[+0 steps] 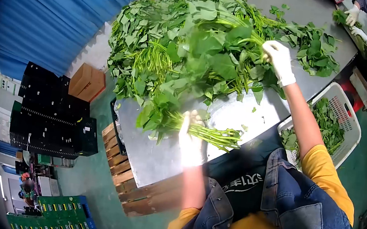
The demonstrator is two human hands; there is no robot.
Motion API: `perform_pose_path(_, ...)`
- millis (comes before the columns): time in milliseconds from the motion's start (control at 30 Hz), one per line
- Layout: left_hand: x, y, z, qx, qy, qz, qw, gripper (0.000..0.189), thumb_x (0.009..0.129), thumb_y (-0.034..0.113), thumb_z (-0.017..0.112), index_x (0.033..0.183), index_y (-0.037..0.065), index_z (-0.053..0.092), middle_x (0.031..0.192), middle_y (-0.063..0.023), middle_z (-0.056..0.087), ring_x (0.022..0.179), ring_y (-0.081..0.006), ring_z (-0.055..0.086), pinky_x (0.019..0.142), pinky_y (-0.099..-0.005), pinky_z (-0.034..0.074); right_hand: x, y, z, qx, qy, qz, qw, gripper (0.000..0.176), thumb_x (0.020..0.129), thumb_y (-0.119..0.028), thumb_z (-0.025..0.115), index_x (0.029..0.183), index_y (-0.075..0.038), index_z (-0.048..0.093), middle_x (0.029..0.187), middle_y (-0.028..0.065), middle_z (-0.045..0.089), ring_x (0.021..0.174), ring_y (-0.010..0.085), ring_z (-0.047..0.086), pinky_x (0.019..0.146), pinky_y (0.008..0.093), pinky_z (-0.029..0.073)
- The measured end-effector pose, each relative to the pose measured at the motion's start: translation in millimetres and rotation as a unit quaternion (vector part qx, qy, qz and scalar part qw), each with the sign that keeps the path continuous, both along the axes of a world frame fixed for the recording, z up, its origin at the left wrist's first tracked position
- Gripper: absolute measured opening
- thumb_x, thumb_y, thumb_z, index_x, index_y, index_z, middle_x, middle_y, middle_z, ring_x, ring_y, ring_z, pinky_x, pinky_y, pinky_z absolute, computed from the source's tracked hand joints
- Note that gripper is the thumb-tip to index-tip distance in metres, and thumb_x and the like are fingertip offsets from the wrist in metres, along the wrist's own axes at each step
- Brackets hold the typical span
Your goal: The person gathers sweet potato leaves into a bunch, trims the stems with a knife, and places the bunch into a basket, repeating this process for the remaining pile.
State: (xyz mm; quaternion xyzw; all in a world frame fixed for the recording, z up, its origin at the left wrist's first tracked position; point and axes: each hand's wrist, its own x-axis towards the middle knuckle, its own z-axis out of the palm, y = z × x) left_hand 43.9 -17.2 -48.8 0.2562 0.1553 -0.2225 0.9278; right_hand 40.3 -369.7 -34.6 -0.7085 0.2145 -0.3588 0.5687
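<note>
Greens cover most of the steel worktop (239, 115): a big heap of leafy greens (194, 36) sprawls across its far half, leaves and long pale stalks tangled together. The left hand (191, 143), in a white glove and rather blurred, is closed around a bunch (168, 119) near the worktop's near edge. The bunch's leaves point towards the heap and its cut ends fan out on the other side of the hand. The right hand (280, 60), also gloved, is stretched out to the far side of the heap with its fingers curled around a few stalks (257, 40) there. Just beside the right arm, below the worktop's edge, stands a white basket (349, 119) partly filled with loose leaves. At the far corner a co-worker's gloved hands (355, 24) handle more greens (only the hands and a sleeve show). Off to the left are black crates (52, 115), a cardboard box (87, 82) and a wooden pallet (116, 161).
</note>
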Motion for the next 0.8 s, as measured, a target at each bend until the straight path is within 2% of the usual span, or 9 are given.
perform_pose_path(100, 10, 15, -26, -0.027, -0.002, 0.002, 1.000, 0.014, 0.091, 0.013, 0.060, 0.103, 0.008, 0.054, 0.094, -0.0086, 0.062, 0.077, -0.0162, 0.058, 0.067, -0.0283, 0.052, 6, -3, -10, -0.083, 0.154, 0.048, 0.983, 0.014, 0.083, -0.013, 0.063, 0.083, 0.000, 0.068, 0.064, 0.0019, 0.061, 0.051, 0.0079, 0.056, 0.049, 0.0229, 0.043)
perform_pose_path(167, 13, 24, -37, 0.067, -0.123, -0.003, 0.990, 0.018, 0.090, 0.011, 0.060, 0.106, 0.008, 0.054, 0.097, -0.0096, 0.061, 0.081, -0.0174, 0.058, 0.071, -0.0287, 0.051, 6, -13, -5, -0.034, 0.102, -0.008, 0.994, 0.016, 0.084, -0.014, 0.063, 0.083, 0.001, 0.069, 0.063, 0.0026, 0.062, 0.051, 0.0078, 0.054, 0.050, 0.0234, 0.043)
perform_pose_path(233, 14, 33, -45, 0.147, -0.165, -0.004, 0.975, 0.023, 0.100, 0.026, 0.043, 0.097, 0.010, 0.059, 0.091, -0.0010, 0.060, 0.083, -0.0130, 0.057, 0.074, -0.0269, 0.048, 12, -34, -13, -0.212, 0.065, -0.102, 0.970, 0.020, 0.084, -0.021, 0.059, 0.086, -0.005, 0.071, 0.063, 0.0121, 0.065, 0.050, 0.0228, 0.061, 0.054, 0.0342, 0.047)
perform_pose_path(267, 15, 36, -38, 0.111, -0.106, 0.004, 0.988, 0.023, 0.100, 0.027, 0.042, 0.096, 0.011, 0.058, 0.090, -0.0012, 0.059, 0.082, -0.0133, 0.057, 0.074, -0.0274, 0.047, 3, -8, 16, -0.043, -0.021, -0.096, 0.994, 0.017, 0.086, -0.015, 0.063, 0.085, 0.000, 0.069, 0.067, -0.0002, 0.062, 0.050, 0.0060, 0.052, 0.049, 0.0209, 0.040)
perform_pose_path(367, 15, 41, -33, 0.051, -0.056, 0.002, 0.997, 0.025, 0.100, 0.028, 0.041, 0.095, 0.011, 0.058, 0.089, -0.0015, 0.059, 0.082, -0.0136, 0.057, 0.075, -0.0290, 0.047, 27, -29, -18, -0.056, 0.000, -0.092, 0.994, 0.015, 0.087, -0.015, 0.062, 0.086, -0.001, 0.068, 0.067, 0.0001, 0.061, 0.049, 0.0055, 0.050, 0.046, 0.0204, 0.038)
perform_pose_path(500, 10, 39, -33, 0.151, -0.150, -0.004, 0.977, 0.026, 0.100, 0.028, 0.041, 0.097, 0.010, 0.059, 0.089, -0.0009, 0.060, 0.081, -0.0135, 0.057, 0.075, -0.0283, 0.047, 11, 21, 18, 0.116, 0.107, 0.087, 0.984, 0.021, 0.083, -0.021, 0.067, 0.090, -0.001, 0.067, 0.068, 0.0002, 0.060, 0.047, 0.0064, 0.048, 0.046, 0.0209, 0.038)
perform_pose_path(567, 14, 40, -33, -0.036, -0.065, 0.005, 0.997, 0.022, 0.090, 0.008, 0.058, 0.111, 0.006, 0.052, 0.100, -0.0114, 0.059, 0.085, -0.0198, 0.056, 0.072, -0.0292, 0.051, 19, 24, 6, -0.014, 0.133, 0.115, 0.984, 0.028, 0.079, -0.019, 0.069, 0.098, 0.001, 0.068, 0.071, 0.0033, 0.063, 0.053, 0.0101, 0.052, 0.053, 0.0248, 0.043)
perform_pose_path(700, 7, 38, -15, 0.055, -0.056, -0.002, 0.997, 0.021, 0.099, 0.026, 0.045, 0.095, 0.011, 0.059, 0.091, -0.0008, 0.060, 0.084, -0.0136, 0.058, 0.077, -0.0276, 0.046, 24, -5, 15, -0.372, 0.151, -0.034, 0.915, 0.025, 0.078, -0.015, 0.065, 0.098, -0.001, 0.068, 0.075, 0.0096, 0.065, 0.053, 0.0101, 0.056, 0.053, 0.0253, 0.045)
perform_pose_path(800, 4, 40, -11, 0.026, -0.064, 0.042, 0.997, 0.025, 0.089, 0.008, 0.060, 0.112, 0.004, 0.052, 0.100, -0.0128, 0.059, 0.081, -0.0200, 0.058, 0.072, -0.0293, 0.050, 10, -5, 64, -0.078, -0.097, -0.083, 0.989, 0.025, 0.087, -0.018, 0.059, 0.100, 0.002, 0.066, 0.083, 0.0056, 0.069, 0.060, 0.0066, 0.059, 0.053, 0.0185, 0.042)
